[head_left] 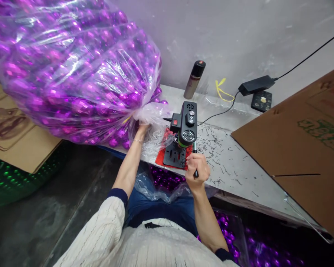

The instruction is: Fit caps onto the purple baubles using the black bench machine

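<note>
My right hand [198, 166] is wrapped round the black-tipped lever of a small black bench drill press [188, 122]. The press stands on a red cloth [160, 157] near the table's front edge. To its left, my left hand [143, 125] reaches in at the gathered mouth of a large clear plastic bag [151, 111]. Plastic covers its fingers, so what they hold, if anything, is hidden. Shiny purple balls [80, 100] fill the bag, and a few show at the table's back by its neck.
Dark shavings [214, 148] litter the table right of the press. Behind it are a spray can [194, 79], a yellow tie [222, 91] and a power adapter [257, 85] with its cord. A cardboard box [300, 148] borders the right. More purple balls [167, 179] lie in plastic below the edge.
</note>
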Available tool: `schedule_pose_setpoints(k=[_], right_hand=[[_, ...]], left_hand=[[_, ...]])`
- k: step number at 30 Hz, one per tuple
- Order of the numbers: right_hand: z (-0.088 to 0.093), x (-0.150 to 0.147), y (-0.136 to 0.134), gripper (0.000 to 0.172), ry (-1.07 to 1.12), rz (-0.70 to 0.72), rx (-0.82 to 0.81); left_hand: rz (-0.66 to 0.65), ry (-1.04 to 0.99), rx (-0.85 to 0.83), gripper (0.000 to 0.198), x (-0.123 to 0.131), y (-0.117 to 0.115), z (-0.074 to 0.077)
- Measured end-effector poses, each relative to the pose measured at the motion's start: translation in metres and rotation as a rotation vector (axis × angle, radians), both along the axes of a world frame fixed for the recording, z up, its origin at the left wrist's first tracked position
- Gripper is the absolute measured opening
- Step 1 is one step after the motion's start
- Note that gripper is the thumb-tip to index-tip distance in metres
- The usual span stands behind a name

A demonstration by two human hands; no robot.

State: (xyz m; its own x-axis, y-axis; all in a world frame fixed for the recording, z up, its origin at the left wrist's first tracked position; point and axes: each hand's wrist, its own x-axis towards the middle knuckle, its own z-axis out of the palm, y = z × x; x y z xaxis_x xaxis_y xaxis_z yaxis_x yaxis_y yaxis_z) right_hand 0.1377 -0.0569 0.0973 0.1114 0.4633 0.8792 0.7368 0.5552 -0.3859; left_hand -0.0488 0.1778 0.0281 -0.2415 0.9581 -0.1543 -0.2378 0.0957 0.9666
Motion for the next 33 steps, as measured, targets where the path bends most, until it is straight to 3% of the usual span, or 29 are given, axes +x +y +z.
schedule_pose_setpoints(k=[5, 9, 15, 18, 22, 28, 33], right_hand=[[0.002, 0.001, 0.0, 0.024, -0.004, -0.009, 0.005], [0.004, 0.001, 0.0, 0.024, -0.012, -0.015, 0.008], [0.01, 0.003, 0.003, 0.024, -0.021, -0.038, 0.017], [0.016, 0.005, 0.004, 0.025, -0.028, -0.049, 0.011], [0.018, 0.007, 0.004, 0.026, -0.061, -0.046, 0.001], [0.016, 0.008, 0.002, 0.022, -0.096, -0.036, -0.007], [0.017, 0.008, 0.001, 0.021, -0.1, -0.02, 0.0]], left_hand=[[-0.005, -0.09, -0.185, 0.021, 0.003, -0.035, -0.001], [-0.062, -0.287, -0.238, 0.032, 0.0, -0.068, 0.013], [-0.214, -0.528, -0.205, 0.017, 0.011, -0.13, 0.03], [-0.267, -0.396, -0.192, 0.028, 0.027, -0.161, 0.022], [-0.325, -0.006, -0.092, 0.045, 0.046, -0.181, 0.002], [-0.343, 0.322, 0.209, 0.053, 0.053, -0.175, -0.022], [-0.425, 0.47, 0.335, 0.048, 0.053, -0.172, -0.022]])
